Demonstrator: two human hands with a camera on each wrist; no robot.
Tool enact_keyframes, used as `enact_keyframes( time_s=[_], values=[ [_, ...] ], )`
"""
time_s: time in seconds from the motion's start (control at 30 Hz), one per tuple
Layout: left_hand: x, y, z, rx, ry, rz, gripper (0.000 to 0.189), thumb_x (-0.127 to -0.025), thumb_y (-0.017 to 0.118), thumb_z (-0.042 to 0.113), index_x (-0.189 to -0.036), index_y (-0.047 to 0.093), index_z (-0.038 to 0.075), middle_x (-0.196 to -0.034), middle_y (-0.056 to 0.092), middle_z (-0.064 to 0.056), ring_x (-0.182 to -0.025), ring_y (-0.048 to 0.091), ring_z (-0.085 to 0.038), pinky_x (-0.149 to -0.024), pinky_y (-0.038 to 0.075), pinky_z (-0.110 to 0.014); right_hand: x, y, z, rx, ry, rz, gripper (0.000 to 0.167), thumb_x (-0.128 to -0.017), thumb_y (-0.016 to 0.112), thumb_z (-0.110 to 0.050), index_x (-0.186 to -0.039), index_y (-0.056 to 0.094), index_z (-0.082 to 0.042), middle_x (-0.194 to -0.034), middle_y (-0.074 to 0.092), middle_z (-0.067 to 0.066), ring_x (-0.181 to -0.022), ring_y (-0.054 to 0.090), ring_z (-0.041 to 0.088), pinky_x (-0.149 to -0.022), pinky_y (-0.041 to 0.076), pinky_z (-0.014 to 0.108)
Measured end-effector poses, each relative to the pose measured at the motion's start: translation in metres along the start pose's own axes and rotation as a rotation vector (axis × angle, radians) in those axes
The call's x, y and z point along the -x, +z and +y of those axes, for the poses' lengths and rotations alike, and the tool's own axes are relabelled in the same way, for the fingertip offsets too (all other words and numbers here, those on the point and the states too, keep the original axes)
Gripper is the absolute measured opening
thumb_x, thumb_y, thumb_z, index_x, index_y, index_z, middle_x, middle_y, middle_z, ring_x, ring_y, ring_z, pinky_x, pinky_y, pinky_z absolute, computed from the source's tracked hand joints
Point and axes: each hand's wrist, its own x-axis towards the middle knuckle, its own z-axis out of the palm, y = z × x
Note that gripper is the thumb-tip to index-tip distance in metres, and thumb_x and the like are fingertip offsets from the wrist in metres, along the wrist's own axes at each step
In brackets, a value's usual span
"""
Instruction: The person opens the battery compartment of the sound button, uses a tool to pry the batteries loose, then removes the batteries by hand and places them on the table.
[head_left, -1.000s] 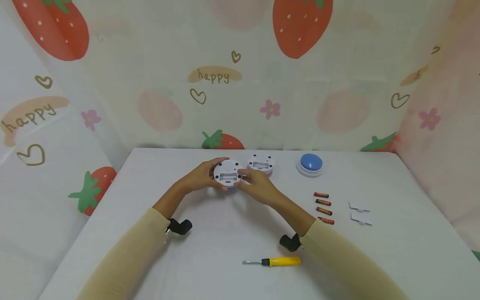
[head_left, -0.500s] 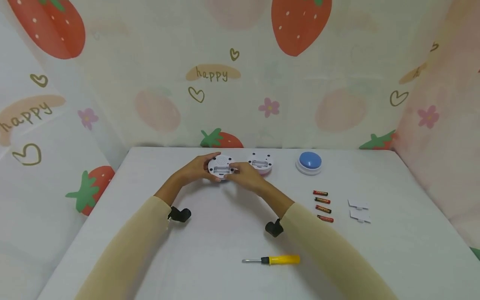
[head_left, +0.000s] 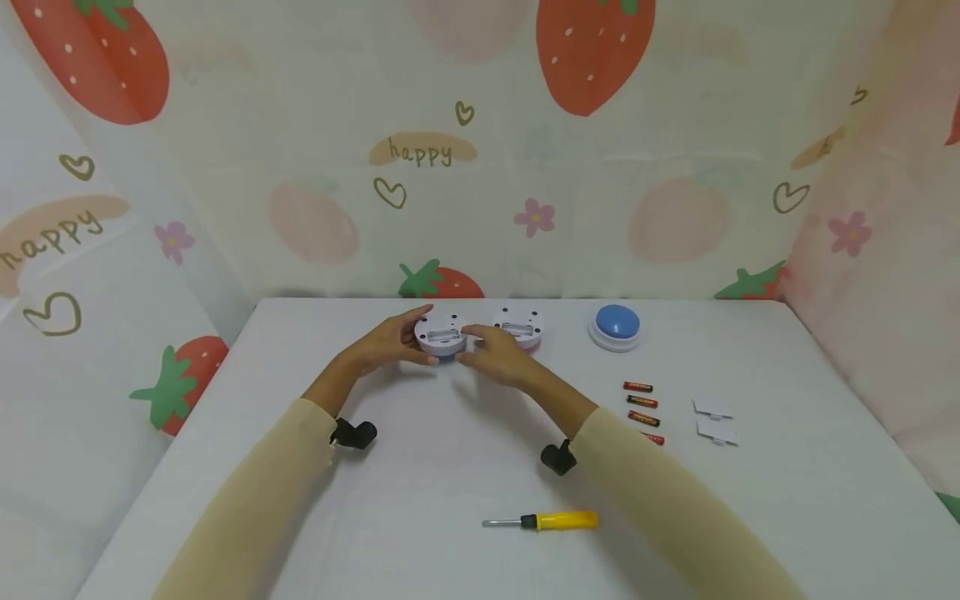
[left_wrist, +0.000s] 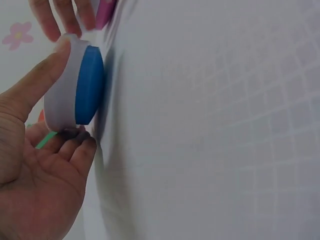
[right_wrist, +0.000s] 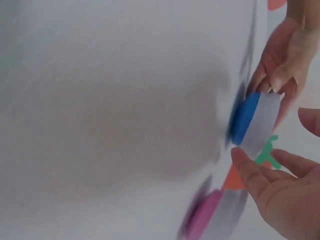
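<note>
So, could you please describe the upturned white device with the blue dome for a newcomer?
Far across the white table, the person's left grip holds a round white plastic device. Its downward dome is blue; the upturned device beside it is pink-domed; the other blue-domed device stands upright.

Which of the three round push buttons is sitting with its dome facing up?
The rightmost button, blue dome on top; the left button and middle button are upside down.

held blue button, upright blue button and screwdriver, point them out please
Held blue button [head_left: 442, 336], head view, open battery compartment
Upright blue button [head_left: 617, 322], head view, blue dome
Screwdriver [head_left: 547, 522], head view, yellow handle
</note>
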Motion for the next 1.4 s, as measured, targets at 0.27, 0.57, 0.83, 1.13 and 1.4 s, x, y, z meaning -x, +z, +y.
enact_keyframes(
  time_s=[0.27, 0.57, 0.83, 1.13, 1.4],
  values=[
    [0.000, -0.005, 0.011, -0.144, 0.043, 0.074, 0.101, -0.084, 0.085, 0.018, -0.162, 0.023, 0.012, -0.165, 0.026, -0.015, -0.153, 0.023, -0.030, -0.123, 0.023, -0.044, 0.028, -0.039, 0.001, 0.079, -0.048, 0.030, 0.054, -0.100, 0.062, -0.029, -0.149, 0.051, -0.009, -0.150, 0.051, 0.016, -0.138, 0.048, 0.033, -0.113, 0.040, 0.052],
    [-0.016, 0.039, 0.058, -0.457, 0.221, 0.138, 0.097, -0.084, 0.085, 0.034, -0.161, 0.030, 0.014, -0.162, 0.035, -0.011, -0.147, 0.035, -0.033, -0.118, 0.032, -0.052, 0.064, -0.086, 0.015, 0.096, -0.077, 0.112, 0.055, -0.098, 0.065, -0.026, -0.148, 0.051, -0.007, -0.150, 0.051, 0.018, -0.136, 0.050, 0.038, -0.104, 0.049, 0.052],
    [-0.051, 0.099, 0.096, -0.313, 0.299, -0.036, 0.084, -0.090, 0.080, 0.023, -0.160, 0.033, 0.014, -0.164, 0.032, -0.003, -0.148, 0.035, -0.023, -0.115, 0.038, -0.038, 0.083, -0.124, 0.045, 0.133, -0.032, 0.190, 0.057, -0.099, 0.067, -0.025, -0.149, 0.048, -0.005, -0.149, 0.050, 0.022, -0.132, 0.053, 0.043, -0.100, 0.050, 0.056],
    [-0.101, 0.155, 0.104, -0.196, 0.173, -0.111, 0.083, -0.093, 0.076, 0.019, -0.159, 0.029, 0.005, -0.162, 0.033, -0.014, -0.148, 0.035, -0.028, -0.116, 0.036, -0.038, 0.081, -0.156, 0.093, 0.179, 0.086, 0.237, 0.058, -0.100, 0.064, -0.019, -0.148, 0.044, 0.005, -0.151, 0.044, 0.029, -0.137, 0.044, 0.048, -0.108, 0.042, 0.060],
    [-0.126, 0.195, 0.101, -0.334, 0.062, -0.058, 0.091, -0.091, 0.077, 0.028, -0.161, 0.023, 0.007, -0.163, 0.031, -0.014, -0.145, 0.040, -0.027, -0.118, 0.035, -0.036, 0.070, -0.158, 0.124, 0.196, 0.192, 0.254, 0.068, -0.097, 0.066, -0.019, -0.150, 0.035, 0.011, -0.151, 0.038, 0.035, -0.137, 0.038, 0.054, -0.110, 0.038, 0.063]
  ],
)
